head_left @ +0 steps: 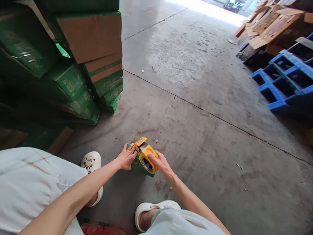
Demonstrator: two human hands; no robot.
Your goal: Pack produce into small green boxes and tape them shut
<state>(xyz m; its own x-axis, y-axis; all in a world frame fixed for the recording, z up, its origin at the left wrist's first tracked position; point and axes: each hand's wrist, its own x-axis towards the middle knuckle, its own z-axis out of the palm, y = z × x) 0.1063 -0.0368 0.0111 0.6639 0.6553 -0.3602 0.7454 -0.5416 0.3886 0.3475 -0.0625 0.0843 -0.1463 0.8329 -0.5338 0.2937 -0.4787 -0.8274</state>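
Note:
Between my feet is a small green box (140, 167), mostly covered by my hands and what I hold. My right hand (158, 162) grips a yellow tape dispenser (149, 153) with a roll of tape in it, its front end tilted toward my left hand. The dispenser lies against the top of the box. My left hand (127, 156) rests flat on the left part of the box, fingers stretched out, their tips close to the dispenser's front end. Whether tape runs between the dispenser and the box cannot be made out.
Stacked green cartons (107, 85) rise on the left. At the right, blue pallets (288, 76) stand beside a heap of opened brown cardboard boxes (281, 27). White clogs (91, 162) are on my feet, and something red (102, 229) lies at the bottom edge. The concrete floor (195, 140) has cracks and small debris.

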